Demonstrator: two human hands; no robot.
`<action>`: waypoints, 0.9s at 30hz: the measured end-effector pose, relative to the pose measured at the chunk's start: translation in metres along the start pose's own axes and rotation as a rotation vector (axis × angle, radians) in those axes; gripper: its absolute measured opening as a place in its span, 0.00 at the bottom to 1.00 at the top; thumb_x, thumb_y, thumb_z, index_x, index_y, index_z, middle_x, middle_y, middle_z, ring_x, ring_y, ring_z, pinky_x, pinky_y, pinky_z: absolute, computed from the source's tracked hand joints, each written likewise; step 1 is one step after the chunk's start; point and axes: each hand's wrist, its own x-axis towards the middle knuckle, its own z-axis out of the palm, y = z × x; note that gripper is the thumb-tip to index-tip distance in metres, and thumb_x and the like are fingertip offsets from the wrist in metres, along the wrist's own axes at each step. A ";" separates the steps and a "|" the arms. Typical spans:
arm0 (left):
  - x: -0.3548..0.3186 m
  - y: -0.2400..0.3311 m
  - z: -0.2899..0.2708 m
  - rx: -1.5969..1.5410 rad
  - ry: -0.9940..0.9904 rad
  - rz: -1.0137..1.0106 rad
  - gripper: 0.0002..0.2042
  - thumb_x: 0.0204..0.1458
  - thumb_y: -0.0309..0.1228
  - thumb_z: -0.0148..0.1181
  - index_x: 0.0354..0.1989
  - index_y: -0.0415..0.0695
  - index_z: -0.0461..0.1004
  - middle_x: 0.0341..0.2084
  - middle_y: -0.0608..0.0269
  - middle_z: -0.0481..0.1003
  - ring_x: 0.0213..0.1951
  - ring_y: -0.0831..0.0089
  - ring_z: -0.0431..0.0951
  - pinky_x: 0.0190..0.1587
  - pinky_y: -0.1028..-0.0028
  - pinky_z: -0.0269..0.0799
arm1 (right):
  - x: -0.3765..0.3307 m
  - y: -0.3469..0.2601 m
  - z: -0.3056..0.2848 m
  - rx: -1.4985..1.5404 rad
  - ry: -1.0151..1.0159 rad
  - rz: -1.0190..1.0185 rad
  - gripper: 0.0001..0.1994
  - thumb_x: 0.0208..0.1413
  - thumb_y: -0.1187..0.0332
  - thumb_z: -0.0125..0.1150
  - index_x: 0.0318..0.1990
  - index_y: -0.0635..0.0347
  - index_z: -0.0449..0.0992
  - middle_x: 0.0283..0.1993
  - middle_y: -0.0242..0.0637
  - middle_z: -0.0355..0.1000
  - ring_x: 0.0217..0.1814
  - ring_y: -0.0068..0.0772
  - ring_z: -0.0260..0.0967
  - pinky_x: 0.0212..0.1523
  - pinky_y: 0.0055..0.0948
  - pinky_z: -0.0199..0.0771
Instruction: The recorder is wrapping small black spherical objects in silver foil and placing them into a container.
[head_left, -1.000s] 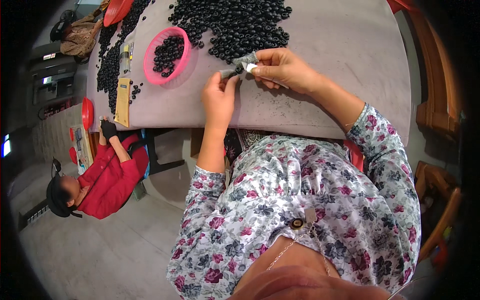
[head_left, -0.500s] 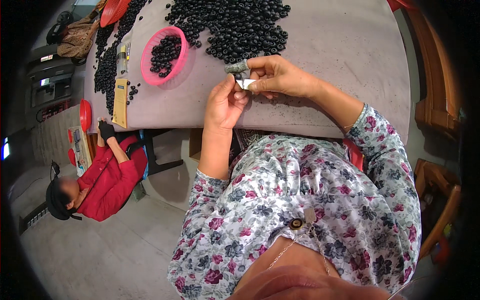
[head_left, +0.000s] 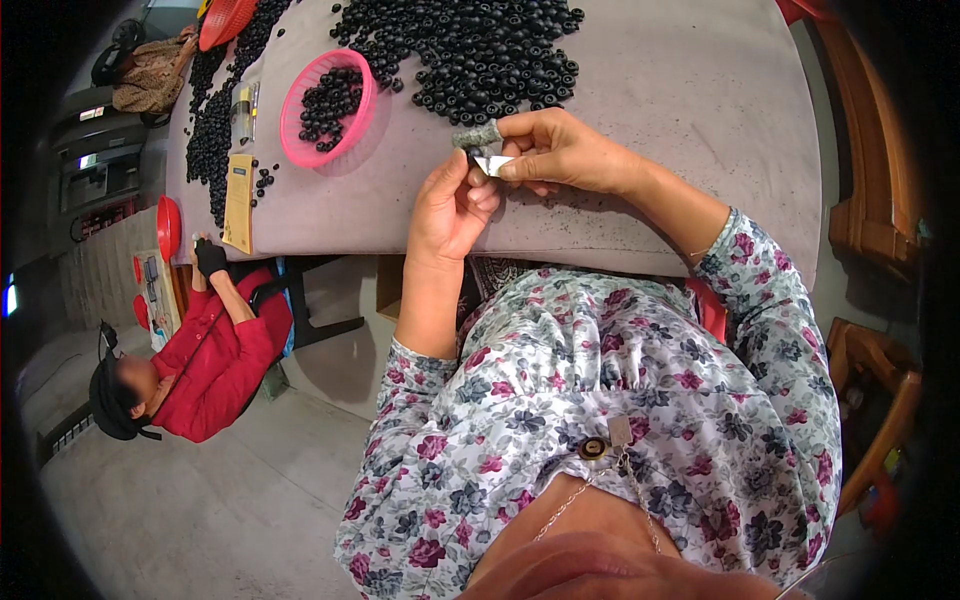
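Note:
At the near side of the table, both my hands meet with their fingertips almost touching. My left hand [head_left: 447, 208] is closed in a pinch around a small black bead [head_left: 473, 157], mostly hidden by fingers. Between thumb and fingers, my right hand [head_left: 565, 152] grips a small shiny white flat piece [head_left: 495, 166] with a pointed end, held against the bead. A grey-green wrap [head_left: 478, 134] covers the tip of my right index finger. Just beyond my hands spreads a large pile of black beads [head_left: 490, 65] with holes through them.
A pink plastic basket [head_left: 372, 100] holding black beads stands left of the pile. Farther left lie a tan booklet [head_left: 239, 205], a clear packet [head_left: 244, 112] and more beads [head_left: 208, 135]. A red basket [head_left: 226, 22] sits far left. A person in red [head_left: 225, 375] works at the left.
The white piece has tilted slightly, its point now farther over the bead, and less of the bead shows. My hands stay in nearly the same place.

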 end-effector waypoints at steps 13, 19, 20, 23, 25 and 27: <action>-0.002 -0.005 -0.003 0.026 -0.025 0.006 0.13 0.62 0.39 0.55 0.34 0.40 0.71 0.25 0.68 0.69 0.26 0.78 0.67 0.28 0.78 0.63 | 0.001 0.003 0.000 -0.012 0.000 0.003 0.08 0.57 0.68 0.62 0.41 0.61 0.76 0.25 0.24 0.70 0.22 0.13 0.64 0.21 0.15 0.59; -0.003 -0.006 -0.002 0.060 -0.036 0.008 0.13 0.63 0.39 0.53 0.35 0.40 0.71 0.26 0.68 0.69 0.26 0.78 0.68 0.28 0.78 0.63 | 0.000 0.001 0.000 -0.032 -0.003 0.010 0.08 0.57 0.68 0.62 0.40 0.61 0.76 0.24 0.24 0.69 0.22 0.13 0.64 0.21 0.15 0.59; -0.003 -0.006 -0.003 0.061 -0.048 0.010 0.13 0.63 0.38 0.53 0.35 0.40 0.71 0.26 0.68 0.69 0.26 0.78 0.68 0.28 0.78 0.63 | 0.000 0.001 0.000 -0.039 -0.006 0.008 0.08 0.57 0.68 0.62 0.40 0.61 0.76 0.24 0.24 0.69 0.22 0.13 0.64 0.20 0.15 0.59; -0.004 -0.006 0.002 0.058 -0.019 0.011 0.12 0.63 0.38 0.53 0.36 0.40 0.71 0.26 0.67 0.69 0.26 0.78 0.68 0.29 0.79 0.63 | -0.001 0.001 0.001 -0.024 0.006 0.010 0.08 0.57 0.68 0.62 0.40 0.61 0.76 0.24 0.24 0.69 0.21 0.13 0.63 0.20 0.15 0.59; -0.004 -0.006 0.003 0.055 -0.018 0.007 0.12 0.63 0.38 0.53 0.36 0.40 0.71 0.26 0.67 0.69 0.26 0.78 0.67 0.29 0.79 0.63 | -0.001 0.002 0.001 -0.014 0.016 0.013 0.08 0.57 0.68 0.62 0.40 0.61 0.76 0.23 0.24 0.69 0.21 0.13 0.63 0.20 0.15 0.59; -0.004 -0.006 0.002 0.055 -0.019 0.008 0.12 0.63 0.38 0.53 0.37 0.40 0.71 0.26 0.67 0.69 0.25 0.78 0.67 0.28 0.79 0.63 | 0.000 0.005 0.000 -0.013 0.016 0.015 0.08 0.57 0.68 0.62 0.40 0.61 0.76 0.23 0.24 0.69 0.21 0.13 0.63 0.20 0.15 0.59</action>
